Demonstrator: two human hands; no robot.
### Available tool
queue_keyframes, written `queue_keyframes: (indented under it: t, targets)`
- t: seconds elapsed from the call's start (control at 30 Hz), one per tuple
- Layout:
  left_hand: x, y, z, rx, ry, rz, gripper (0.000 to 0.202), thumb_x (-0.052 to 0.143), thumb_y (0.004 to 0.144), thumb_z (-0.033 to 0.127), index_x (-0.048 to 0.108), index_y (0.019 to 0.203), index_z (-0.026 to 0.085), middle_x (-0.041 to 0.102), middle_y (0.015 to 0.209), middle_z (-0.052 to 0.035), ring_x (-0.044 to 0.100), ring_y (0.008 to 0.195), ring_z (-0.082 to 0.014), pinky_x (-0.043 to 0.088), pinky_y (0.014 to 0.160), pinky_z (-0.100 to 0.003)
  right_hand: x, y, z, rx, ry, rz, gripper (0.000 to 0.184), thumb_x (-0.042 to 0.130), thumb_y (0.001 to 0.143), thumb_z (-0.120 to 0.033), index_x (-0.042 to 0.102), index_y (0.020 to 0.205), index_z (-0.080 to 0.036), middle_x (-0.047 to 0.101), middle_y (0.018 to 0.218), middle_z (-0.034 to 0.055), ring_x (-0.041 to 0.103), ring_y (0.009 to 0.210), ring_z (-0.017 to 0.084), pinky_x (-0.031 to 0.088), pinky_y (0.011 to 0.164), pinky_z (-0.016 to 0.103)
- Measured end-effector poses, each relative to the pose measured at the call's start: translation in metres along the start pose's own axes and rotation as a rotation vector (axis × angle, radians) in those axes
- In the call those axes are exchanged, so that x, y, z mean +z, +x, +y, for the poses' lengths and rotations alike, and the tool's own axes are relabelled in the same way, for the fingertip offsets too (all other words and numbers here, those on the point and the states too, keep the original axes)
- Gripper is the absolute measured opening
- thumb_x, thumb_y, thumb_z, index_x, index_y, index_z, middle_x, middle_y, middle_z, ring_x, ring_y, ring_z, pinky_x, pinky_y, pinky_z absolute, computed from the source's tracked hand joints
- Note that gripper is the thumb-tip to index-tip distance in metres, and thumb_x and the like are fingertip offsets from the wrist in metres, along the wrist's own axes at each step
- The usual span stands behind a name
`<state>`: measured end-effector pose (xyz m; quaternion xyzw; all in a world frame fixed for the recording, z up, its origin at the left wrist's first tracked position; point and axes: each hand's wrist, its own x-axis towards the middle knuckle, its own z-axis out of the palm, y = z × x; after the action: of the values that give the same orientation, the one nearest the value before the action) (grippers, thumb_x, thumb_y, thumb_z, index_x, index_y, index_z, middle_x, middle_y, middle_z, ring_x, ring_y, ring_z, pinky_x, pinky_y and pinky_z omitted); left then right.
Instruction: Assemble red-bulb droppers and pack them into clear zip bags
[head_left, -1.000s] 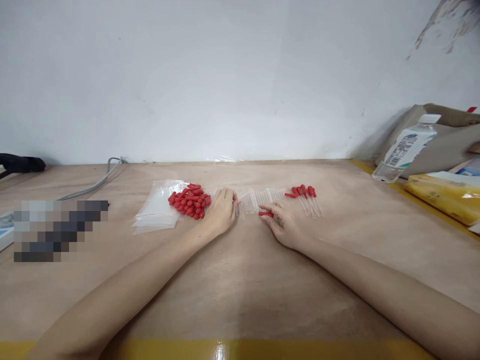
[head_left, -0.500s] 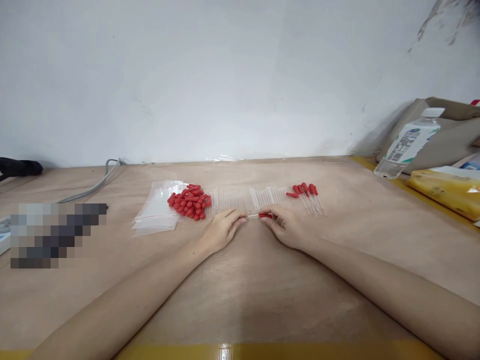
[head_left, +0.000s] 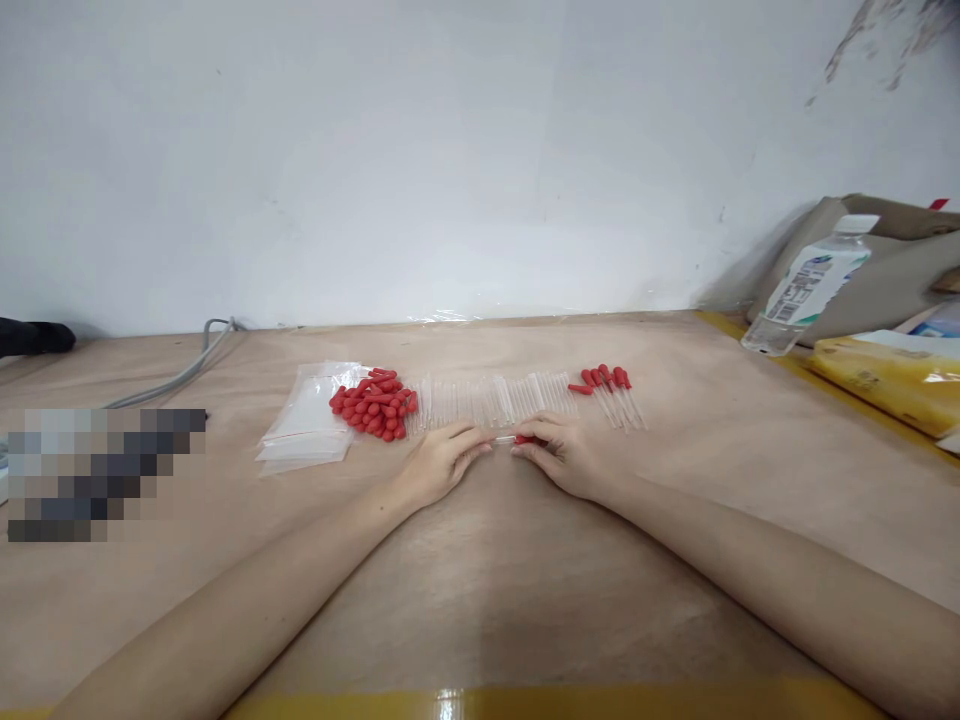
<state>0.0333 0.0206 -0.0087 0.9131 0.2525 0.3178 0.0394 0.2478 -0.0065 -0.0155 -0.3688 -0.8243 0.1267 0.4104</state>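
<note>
My left hand (head_left: 448, 462) pinches a clear glass dropper tube (head_left: 505, 440) near the middle of the table. At the tube's right end, my right hand (head_left: 559, 455) is closed on a red rubber bulb (head_left: 525, 439), mostly covered by the fingers. Bulb and tube meet in line; how far one sits in the other is hidden. Behind my hands lies a row of clear tubes (head_left: 457, 400). A heap of red bulbs (head_left: 379, 405) lies left of that row. Several droppers with red bulbs fitted (head_left: 611, 390) lie to the right, with a red bulb (head_left: 580, 389) beside them.
Clear plastic bags (head_left: 311, 415) are stacked left of the heap. A grey cable (head_left: 176, 380) runs at the back left, near a blurred-out patch. On the right stand a tilted water bottle (head_left: 810, 285), a beige bag (head_left: 892, 270) and a yellow packet (head_left: 885, 380).
My right fingers have closed further over the red bulb, and less of it shows. The whole view has shifted slightly; both hands stay at the same tube.
</note>
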Motion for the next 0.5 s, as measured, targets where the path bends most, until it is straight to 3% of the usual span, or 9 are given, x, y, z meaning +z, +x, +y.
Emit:
queue_keyframes:
  t: [0.17, 0.5]
  targets:
    - [0.0005, 0.0001, -0.0015, 0.063, -0.050, 0.017, 0.024, 0.040, 0.091, 0.020, 0.062, 0.098, 0.016, 0.065, 0.083, -0.0064, 0.061, 0.076, -0.0138, 0.049, 0.067, -0.023, 0.0002, -0.0031, 0.0028, -0.082, -0.048, 0.039, 0.024, 0.046, 0.087, -0.018, 0.063, 0.103, -0.025, 0.064, 0.093, 0.0040, 0.061, 0.083, 0.014, 0.050, 0.074, 0.029]
    - [0.0002, -0.0001, -0.0008, 0.080, 0.016, -0.017, 0.024, 0.041, 0.091, 0.021, 0.064, 0.095, 0.014, 0.065, 0.078, -0.0065, 0.061, 0.070, -0.0145, 0.048, 0.062, -0.023, 0.0014, -0.0044, 0.0092, -0.246, -0.161, 0.050, 0.023, 0.045, 0.088, -0.022, 0.063, 0.102, -0.023, 0.062, 0.084, 0.0059, 0.058, 0.075, 0.015, 0.049, 0.066, 0.029]
